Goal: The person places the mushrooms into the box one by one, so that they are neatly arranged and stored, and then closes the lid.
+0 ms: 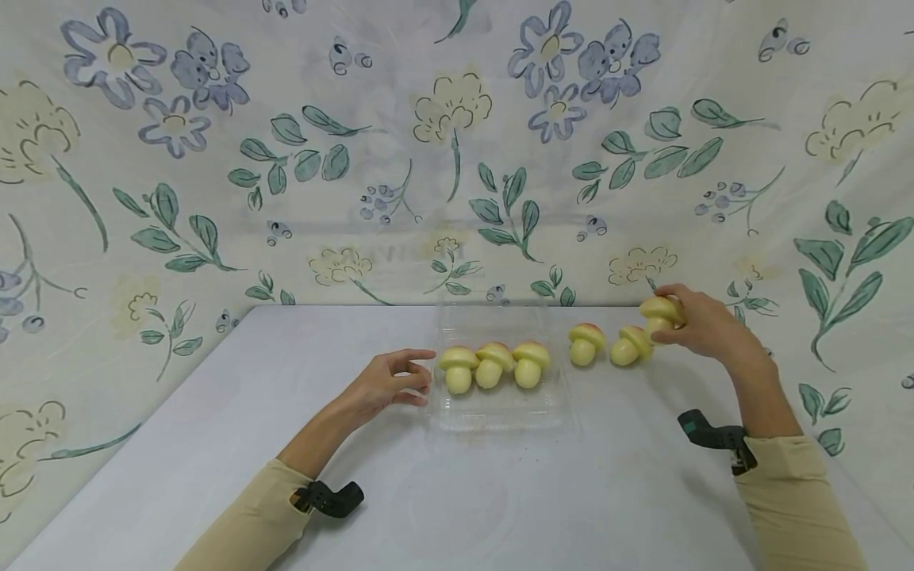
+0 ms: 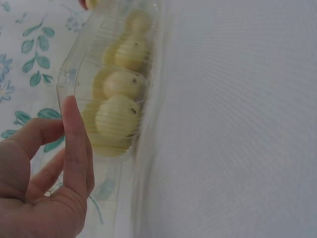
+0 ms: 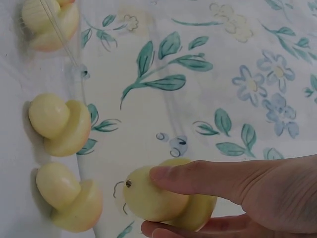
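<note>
My right hand point(image 1: 703, 323) holds a pale yellow toy mushroom point(image 3: 153, 196) between thumb and fingers, raised at the table's back right. Two more toy mushrooms, one upright point(image 1: 584, 346) and one tilted point(image 1: 628, 347), are just left of that hand, on the table. Inside a clear plastic clamshell box point(image 1: 500, 419), three toy mushrooms with reddish-topped caps, the middle one point(image 1: 491, 369) among them, stand in a row. At the box's left edge is my left hand point(image 1: 385, 385), its fingers spread and fairly straight. The left wrist view shows a fingertip against the clear plastic wall.
A white cloth covers the table point(image 1: 485, 500). Behind its back edge hangs a floral curtain point(image 1: 400, 159). The box's transparent lid point(image 1: 493, 321) stands raised at the rear. Black camera mounts sit on both wrists.
</note>
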`<state>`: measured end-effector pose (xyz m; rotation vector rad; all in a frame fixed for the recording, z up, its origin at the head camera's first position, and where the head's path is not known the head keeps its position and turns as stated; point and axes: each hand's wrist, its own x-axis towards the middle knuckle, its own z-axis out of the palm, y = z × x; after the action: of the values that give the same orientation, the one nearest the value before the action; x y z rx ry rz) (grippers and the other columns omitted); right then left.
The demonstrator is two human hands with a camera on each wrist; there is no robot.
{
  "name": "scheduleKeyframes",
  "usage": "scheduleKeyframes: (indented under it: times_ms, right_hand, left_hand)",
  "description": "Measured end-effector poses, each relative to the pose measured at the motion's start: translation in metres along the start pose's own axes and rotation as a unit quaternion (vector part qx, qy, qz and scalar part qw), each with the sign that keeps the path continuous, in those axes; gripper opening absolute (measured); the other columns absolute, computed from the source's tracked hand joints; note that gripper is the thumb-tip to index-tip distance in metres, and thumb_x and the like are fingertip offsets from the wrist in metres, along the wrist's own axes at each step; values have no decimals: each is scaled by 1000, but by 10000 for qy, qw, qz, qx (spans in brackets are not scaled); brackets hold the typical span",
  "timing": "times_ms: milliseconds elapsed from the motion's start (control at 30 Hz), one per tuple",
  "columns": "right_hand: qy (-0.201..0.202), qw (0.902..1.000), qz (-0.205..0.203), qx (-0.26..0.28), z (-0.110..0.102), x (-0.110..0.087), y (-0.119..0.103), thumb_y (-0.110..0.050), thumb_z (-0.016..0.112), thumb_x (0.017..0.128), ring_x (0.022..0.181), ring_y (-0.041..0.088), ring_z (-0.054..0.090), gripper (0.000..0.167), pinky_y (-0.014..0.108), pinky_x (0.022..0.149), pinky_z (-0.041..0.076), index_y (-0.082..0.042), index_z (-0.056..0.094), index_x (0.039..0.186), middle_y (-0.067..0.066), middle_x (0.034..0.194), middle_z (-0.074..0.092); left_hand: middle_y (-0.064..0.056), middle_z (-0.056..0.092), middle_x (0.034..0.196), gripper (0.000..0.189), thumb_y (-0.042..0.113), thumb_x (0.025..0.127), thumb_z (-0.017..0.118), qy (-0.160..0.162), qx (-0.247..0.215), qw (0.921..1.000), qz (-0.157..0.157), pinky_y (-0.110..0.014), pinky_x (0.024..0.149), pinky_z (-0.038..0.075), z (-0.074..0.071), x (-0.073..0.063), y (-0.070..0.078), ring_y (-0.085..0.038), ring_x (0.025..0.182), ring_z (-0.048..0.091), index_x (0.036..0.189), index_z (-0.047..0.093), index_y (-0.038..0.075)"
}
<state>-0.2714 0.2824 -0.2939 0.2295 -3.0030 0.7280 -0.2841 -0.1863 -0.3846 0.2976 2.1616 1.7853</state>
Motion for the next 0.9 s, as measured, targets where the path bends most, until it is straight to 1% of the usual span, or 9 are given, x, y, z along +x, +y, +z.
scheduleKeyframes:
  times_ms: [200,433,767,900]
  right_hand:
    - [12,9999,-108,-21,0,-1,-7,-19,71,89,101,40,51,72,44,76,51,2,32,146,29,121,50]
    - [26,9998,-182,2,2,-3,-16,-17,71,89,100,37,52,71,41,76,50,-1,33,147,27,121,51]
    - [76,9993,-365,-38,5,-3,-26,-17,72,88,101,37,51,70,43,79,51,-3,36,146,26,121,51]
    - [61,9989,-454,-45,6,-3,-29,-17,72,89,99,36,54,69,42,78,52,-4,36,146,25,118,50]
  left_hand:
    - [-5,58,98,52,4,93,63,36,2,10000,-15,-29,76,62,0,0,0,-17,86,63,143,47,3]
    - [-5,58,98,52,4,93,63,29,16,10000,-18,-29,76,62,0,0,0,-16,87,63,143,46,3]
    - [-6,58,100,52,5,93,64,75,4,10000,-59,-30,77,62,0,2,-1,-17,88,63,142,48,4]
    - [-7,58,100,51,5,93,64,69,-8,10000,-55,-30,77,62,1,2,-1,-16,88,63,142,49,4]
